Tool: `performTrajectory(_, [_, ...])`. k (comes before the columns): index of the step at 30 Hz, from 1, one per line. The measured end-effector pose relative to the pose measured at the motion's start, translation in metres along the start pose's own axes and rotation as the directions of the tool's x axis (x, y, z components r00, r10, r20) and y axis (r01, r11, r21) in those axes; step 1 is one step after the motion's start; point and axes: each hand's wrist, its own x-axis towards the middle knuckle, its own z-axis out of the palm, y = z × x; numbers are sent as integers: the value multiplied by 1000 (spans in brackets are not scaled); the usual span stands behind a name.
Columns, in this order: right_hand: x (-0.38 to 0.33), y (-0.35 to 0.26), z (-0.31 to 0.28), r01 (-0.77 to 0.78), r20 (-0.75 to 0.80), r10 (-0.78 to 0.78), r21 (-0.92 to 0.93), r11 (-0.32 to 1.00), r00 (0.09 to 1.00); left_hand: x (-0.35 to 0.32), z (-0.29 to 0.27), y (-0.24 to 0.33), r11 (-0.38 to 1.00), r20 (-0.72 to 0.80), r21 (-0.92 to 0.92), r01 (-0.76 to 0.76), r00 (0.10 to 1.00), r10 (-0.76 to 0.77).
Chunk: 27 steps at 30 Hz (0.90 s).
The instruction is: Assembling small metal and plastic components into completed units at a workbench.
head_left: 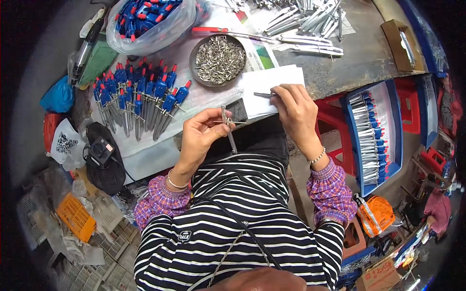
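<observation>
My left hand (pixel 206 133) pinches a slim metal leg assembly (pixel 232 141) upright between thumb and fingers; a thin screw crosses it. It looks like part of a drawing compass. To its right, my right hand (pixel 297 109) is closed around a short, slender grey metal piece (pixel 262 94), whose tip points left over white paper sheets (pixel 291 72). The hands are apart, near the table's front edge. Just beyond them sits a round bowl (pixel 193 60) full of small metal screws or pins. Several metal pieces with blue bodies and red tips (pixel 141 92) lie left of it.
A plastic bag (pixel 170 36) of blue-and-red parts stands at the far left. Loose metal legs (pixel 315 19) and a red-handled tool (pixel 208 30) lie at the back. On the right, a blue tray (pixel 399 145) holds rows of finished-looking pieces beside red stools (pixel 335 121). A small black device (pixel 101 151) is at the left.
</observation>
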Motion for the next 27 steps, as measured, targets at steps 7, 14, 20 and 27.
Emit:
performTrajectory(7, [1,-3,-7,-73,77,67,70,995,995,-2,-4,1,999,-15,50,-12,1000,13])
performTrajectory(14, [-13,-28,-14,-134,-29,154,347,928,988,-6,3,3,995,-11,81,-58,998,59])
performTrajectory(20, [-34,-81,1,-451,333,414,862,230,847,-9,18,3,995,37,66,-77,996,75])
performTrajectory(27, [-41,-87,11,-374,241,497,908,188,834,-11,19,-2,991,68,106,-79,995,72])
